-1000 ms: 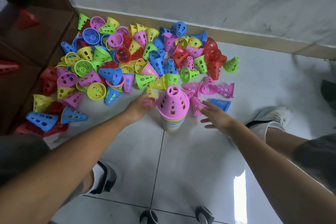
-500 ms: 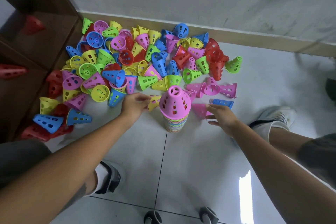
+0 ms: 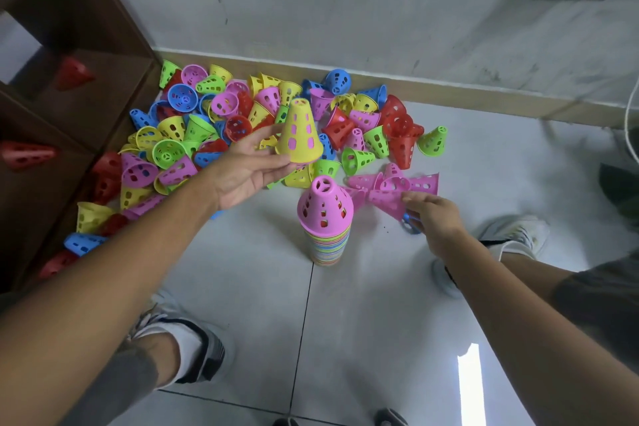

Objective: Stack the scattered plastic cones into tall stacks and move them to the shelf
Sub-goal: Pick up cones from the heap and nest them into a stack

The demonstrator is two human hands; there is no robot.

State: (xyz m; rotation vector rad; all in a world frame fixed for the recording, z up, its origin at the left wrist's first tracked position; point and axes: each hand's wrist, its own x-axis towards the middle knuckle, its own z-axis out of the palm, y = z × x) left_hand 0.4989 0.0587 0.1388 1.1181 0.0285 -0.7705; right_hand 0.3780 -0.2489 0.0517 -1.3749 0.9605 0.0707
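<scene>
Floor (image 3: 397, 304): grey tile, wall along the far side, dark wooden shelf (image 3: 79, 86) at far left with a few red cones already lying in its compartments. Scattered pile of cones (image 3: 242, 121), mixed colours and mostly on their sides, fills the far-left floor between shelf and wall. Upright stack (image 3: 326, 228) stands near the centre, just this side of the pile, long axis vertical, narrow end up, topped by a pink cone. Yellow cone (image 3: 300, 135): held in the air, upright, narrow end up, open base down, so its axis roughly matches the stack's. It lies above and to the far left of the stack top, clearly apart from it. Left hand (image 3: 247, 171) holds it by the lower rim, thumb and fingers either side, forearm reaching in from near left. Right hand (image 3: 432, 214) is low, on the right of the stack, fingers extended and touching a pink cone (image 3: 387, 201) lying on its side among a small pink cluster; whether it has a real grip I cannot tell. Judgement: the left hand is the one placed to act; the move turns on carrying the yellow cone rightward and nearer until centred over the pink top, then lowering it straight. Off-centre contact could tip the stack.
</scene>
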